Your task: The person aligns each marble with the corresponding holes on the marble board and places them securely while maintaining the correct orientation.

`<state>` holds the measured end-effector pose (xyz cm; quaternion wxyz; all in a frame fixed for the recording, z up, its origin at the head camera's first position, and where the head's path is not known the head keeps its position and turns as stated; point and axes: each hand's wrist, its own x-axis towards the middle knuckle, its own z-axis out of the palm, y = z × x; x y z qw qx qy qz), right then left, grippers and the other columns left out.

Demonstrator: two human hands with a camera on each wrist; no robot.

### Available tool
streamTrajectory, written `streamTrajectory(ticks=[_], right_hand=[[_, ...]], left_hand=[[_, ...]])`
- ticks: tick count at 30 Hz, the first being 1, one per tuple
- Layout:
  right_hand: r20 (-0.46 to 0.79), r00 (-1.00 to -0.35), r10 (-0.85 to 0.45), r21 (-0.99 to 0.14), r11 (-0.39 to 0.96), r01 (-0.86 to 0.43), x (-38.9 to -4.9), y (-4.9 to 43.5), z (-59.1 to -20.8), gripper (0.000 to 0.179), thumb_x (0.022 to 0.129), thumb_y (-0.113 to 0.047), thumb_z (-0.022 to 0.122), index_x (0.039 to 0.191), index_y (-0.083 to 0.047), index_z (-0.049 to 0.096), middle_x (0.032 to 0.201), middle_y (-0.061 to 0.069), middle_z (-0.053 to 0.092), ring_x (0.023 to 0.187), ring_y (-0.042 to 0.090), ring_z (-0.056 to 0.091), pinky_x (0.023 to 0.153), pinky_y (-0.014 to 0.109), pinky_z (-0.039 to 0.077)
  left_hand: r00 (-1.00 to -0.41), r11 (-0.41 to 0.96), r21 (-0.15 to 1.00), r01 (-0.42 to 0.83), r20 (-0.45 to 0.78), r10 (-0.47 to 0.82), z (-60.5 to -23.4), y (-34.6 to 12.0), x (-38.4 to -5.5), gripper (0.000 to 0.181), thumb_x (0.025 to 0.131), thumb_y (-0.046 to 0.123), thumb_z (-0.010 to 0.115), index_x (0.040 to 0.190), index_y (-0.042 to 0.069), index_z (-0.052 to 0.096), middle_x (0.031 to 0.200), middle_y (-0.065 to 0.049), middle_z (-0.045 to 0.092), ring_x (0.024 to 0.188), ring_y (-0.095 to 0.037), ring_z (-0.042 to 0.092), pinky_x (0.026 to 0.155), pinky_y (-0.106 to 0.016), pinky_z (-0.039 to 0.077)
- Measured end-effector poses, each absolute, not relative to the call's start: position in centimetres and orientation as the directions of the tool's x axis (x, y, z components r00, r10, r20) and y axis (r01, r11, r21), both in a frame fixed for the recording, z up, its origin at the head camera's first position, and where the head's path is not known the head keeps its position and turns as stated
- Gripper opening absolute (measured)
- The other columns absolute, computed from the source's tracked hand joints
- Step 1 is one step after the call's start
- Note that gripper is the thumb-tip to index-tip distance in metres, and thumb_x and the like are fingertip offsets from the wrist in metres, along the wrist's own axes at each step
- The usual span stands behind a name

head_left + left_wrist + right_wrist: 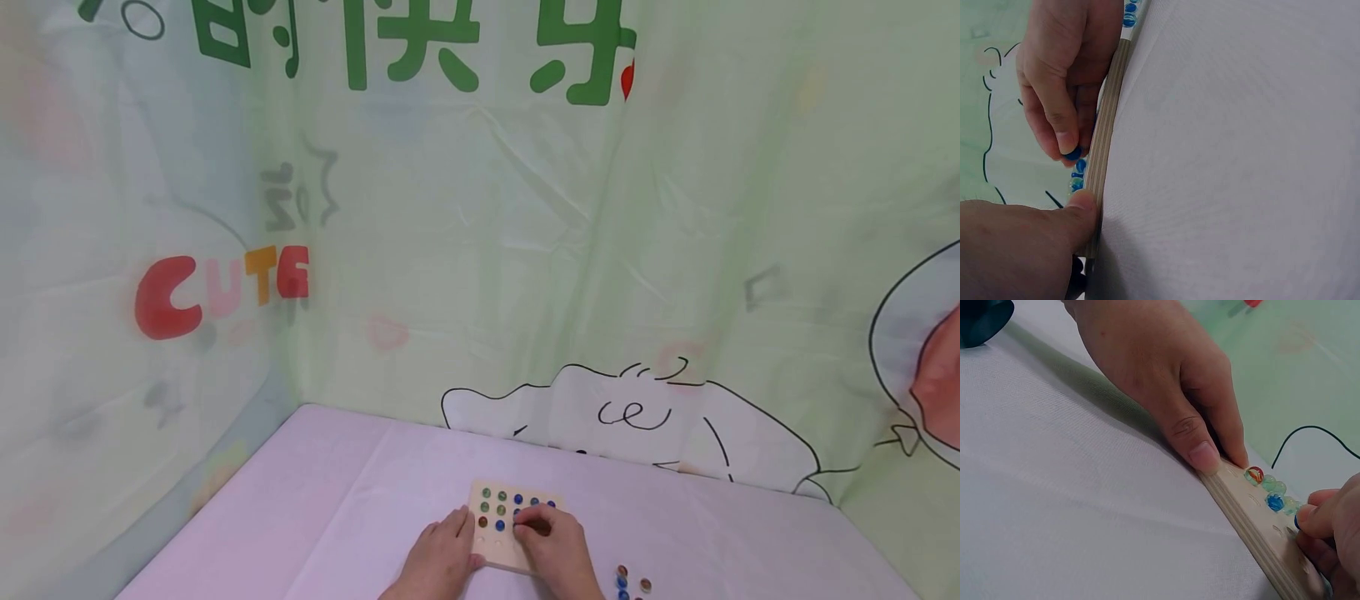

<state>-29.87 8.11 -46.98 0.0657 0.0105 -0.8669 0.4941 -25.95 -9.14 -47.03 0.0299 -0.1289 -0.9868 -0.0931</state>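
the wooden board (495, 554) lies flat on the pale tablecloth (337, 500), between the person's two hands, with its far edge well short of the pale green backdrop (480, 292). the left hand (438, 554) is at the board's near left corner, its fingers lying along the left edge and its thumb set apart from them, touching the near edge. the right hand (553, 550) is over the right part of the board and pinches a dark blue marble (1072, 154) between thumb and fingertips, at the third row from the far edge; whether that marble touches its hollow i cannot tell. in the far row two green marbles (502, 496) are at the left, with three blue marbles (518, 499) to their right. the next row also begins with two green ones, then a blue one partly hidden by the right hand. in the third row a red-brown marble (483, 522) is at the left end, with a blue one just beside it. hollows show in the row nearest the person. to the right of the board, apart from it, several loose marbles (622, 582), blue and reddish, lie on the cloth.
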Motion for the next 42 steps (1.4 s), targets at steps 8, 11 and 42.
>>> streamTrajectory(ticks=[8,11,42], right_hand=[[0.133,-0.991,0.020,-0.849,0.519,-0.104,-30.0,8.1,-47.4,0.024,0.080,0.010,0.069,0.087,-0.012,0.071,0.089,-0.001,0.070,0.083,0.015,0.060,0.075,0.034,0.059],[0.135,-0.991,0.006,-0.843,0.526,-0.112,-30.0,8.1,-47.4,0.025,0.079,0.011,0.069,0.089,-0.012,0.071,0.089,-0.001,0.069,0.083,0.014,0.060,0.075,0.034,0.059],[0.166,-0.973,0.162,-0.894,0.442,-0.079,-28.0,10.8,-44.9,0.015,0.087,0.003,0.069,0.096,-0.008,0.073,0.097,0.005,0.072,0.088,0.016,0.062,0.080,0.033,0.060]], left_hand=[[-0.964,0.949,0.179,0.260,0.094,0.247,-47.1,-9.0,-26.1,0.066,0.094,0.045,0.061,0.145,0.006,0.047,0.146,-0.010,0.052,0.133,-0.019,0.052,0.106,-0.036,0.050],[-0.965,0.949,0.178,0.259,0.099,0.244,-47.1,-9.0,-26.0,0.066,0.093,0.044,0.062,0.145,0.005,0.048,0.146,-0.011,0.052,0.133,-0.020,0.052,0.107,-0.037,0.049],[-0.975,0.948,0.231,0.221,0.064,0.211,-47.0,-8.6,-25.7,0.067,0.092,0.046,0.063,0.144,0.006,0.049,0.148,-0.009,0.051,0.135,-0.022,0.050,0.109,-0.039,0.048]])
